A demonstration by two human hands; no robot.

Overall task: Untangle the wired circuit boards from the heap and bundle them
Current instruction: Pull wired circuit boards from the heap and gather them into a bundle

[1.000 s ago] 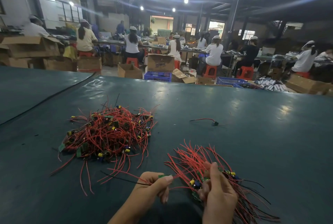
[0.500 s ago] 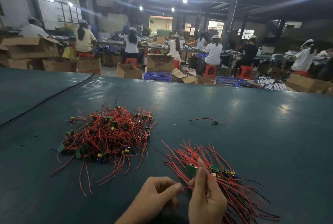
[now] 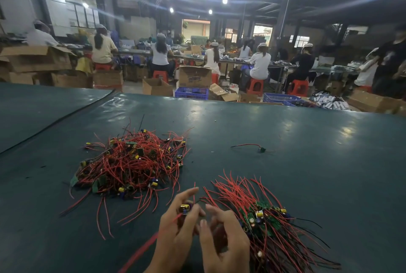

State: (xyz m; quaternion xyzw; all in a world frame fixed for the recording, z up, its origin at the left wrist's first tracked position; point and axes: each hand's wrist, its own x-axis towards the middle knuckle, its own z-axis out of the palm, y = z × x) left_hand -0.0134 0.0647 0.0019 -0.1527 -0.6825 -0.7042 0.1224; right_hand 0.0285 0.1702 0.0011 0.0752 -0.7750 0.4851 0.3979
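Dark green counter (image 3: pixel 296 136), busy workshop behind. Tangled heap (image 3: pixel 131 162) sat left of centre, the sorted bundle (image 3: pixel 270 222) at near right. Left hand (image 3: pixel 175 235) fingers pinched one circuit board (image 3: pixel 185 208) between the two piles. Right hand (image 3: pixel 224 244) was just beside it, fingers loosely curled; couldn't tell if they held anything.

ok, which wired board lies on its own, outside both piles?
The stray board farther back on the table, beyond the combed bundle; the tangled heap lies to its left.
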